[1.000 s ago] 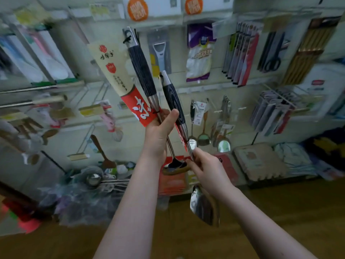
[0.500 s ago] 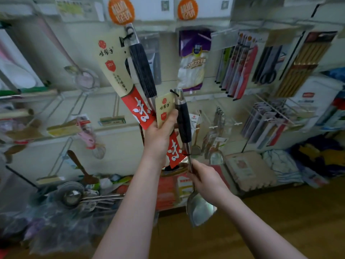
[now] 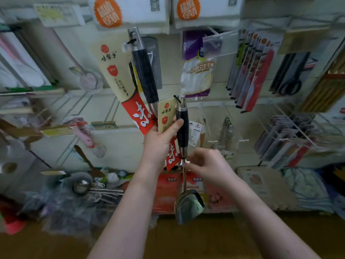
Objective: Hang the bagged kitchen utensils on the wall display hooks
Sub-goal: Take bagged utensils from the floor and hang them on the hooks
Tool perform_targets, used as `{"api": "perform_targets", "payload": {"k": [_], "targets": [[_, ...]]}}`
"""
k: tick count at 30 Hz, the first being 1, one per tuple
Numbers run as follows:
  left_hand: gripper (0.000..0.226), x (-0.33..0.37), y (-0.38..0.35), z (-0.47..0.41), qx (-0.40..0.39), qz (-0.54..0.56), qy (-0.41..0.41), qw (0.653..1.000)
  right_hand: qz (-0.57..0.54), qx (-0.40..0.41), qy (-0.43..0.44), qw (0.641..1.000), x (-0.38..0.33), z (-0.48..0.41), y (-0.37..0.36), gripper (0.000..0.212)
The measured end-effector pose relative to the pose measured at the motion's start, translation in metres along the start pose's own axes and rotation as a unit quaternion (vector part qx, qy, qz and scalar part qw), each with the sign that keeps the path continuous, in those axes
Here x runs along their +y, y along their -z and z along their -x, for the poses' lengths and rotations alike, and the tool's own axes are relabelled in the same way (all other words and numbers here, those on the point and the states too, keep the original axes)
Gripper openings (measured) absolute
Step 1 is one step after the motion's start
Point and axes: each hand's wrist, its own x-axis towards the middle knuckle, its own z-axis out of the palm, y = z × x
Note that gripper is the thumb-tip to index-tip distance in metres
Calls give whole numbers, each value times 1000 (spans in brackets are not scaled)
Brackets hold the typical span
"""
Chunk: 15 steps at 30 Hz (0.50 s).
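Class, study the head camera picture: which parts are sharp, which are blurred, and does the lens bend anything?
Head view: the left hand and the tagged utensils it holds read fairly sharp; the right hand is smeared by motion blur; the wall racks toward the edges are soft, and the wide lens fans their lines outward.

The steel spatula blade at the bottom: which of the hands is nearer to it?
Right. The right hand hovers just above the spatula blade, beside its shaft; the left hand grips the handles higher up.
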Motion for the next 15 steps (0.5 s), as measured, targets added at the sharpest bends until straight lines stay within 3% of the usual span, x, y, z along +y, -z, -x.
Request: {"api": "perform_targets", "payload": {"k": [5, 8, 15], "targets": [[23, -10, -15, -3, 38, -20, 14, 999, -152, 51, 71, 985, -6, -23, 44, 21], [16, -12, -22, -2, 34, -30, 9, 999, -224, 59, 97, 968, -12, -32, 48, 21], [20, -11, -14, -9, 23, -37, 12, 999, -275, 32, 90, 957, -12, -46, 33, 26]]}}
